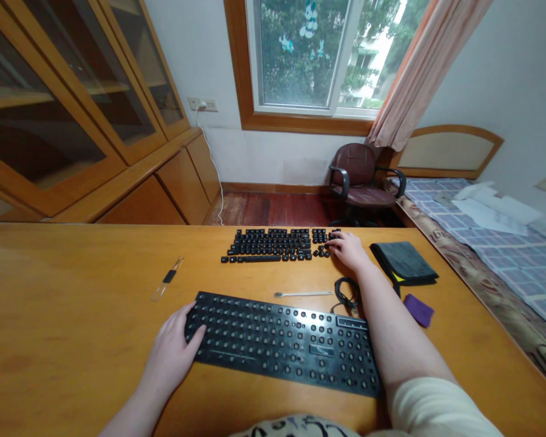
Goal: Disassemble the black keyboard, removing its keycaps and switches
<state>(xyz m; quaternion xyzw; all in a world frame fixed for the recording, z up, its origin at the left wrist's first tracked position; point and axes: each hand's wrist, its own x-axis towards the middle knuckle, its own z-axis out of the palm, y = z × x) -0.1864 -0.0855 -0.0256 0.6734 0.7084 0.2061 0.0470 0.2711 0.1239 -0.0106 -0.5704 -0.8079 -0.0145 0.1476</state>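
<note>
A black keyboard base [273, 337] with its keycaps off lies at a slight tilt across the front of the desk. My left hand [175, 337] grips its left end, thumb on top and fingers along the far edge. Behind it, loose black keycaps [270, 243] are laid out in keyboard order. My right hand [348, 247] reaches over the right end of that layout, fingertips slightly apart and touching the keycaps there. It covers some of them. No keycap shows lifted in its fingers.
A small brush [304, 294] and a coiled black cable [346, 295] lie between base and keycaps. A keycap puller [168, 276] is at left; a dark folded cloth [404, 262] and a purple cloth [419, 310] at right. Beyond the desk stands a chair [357, 176].
</note>
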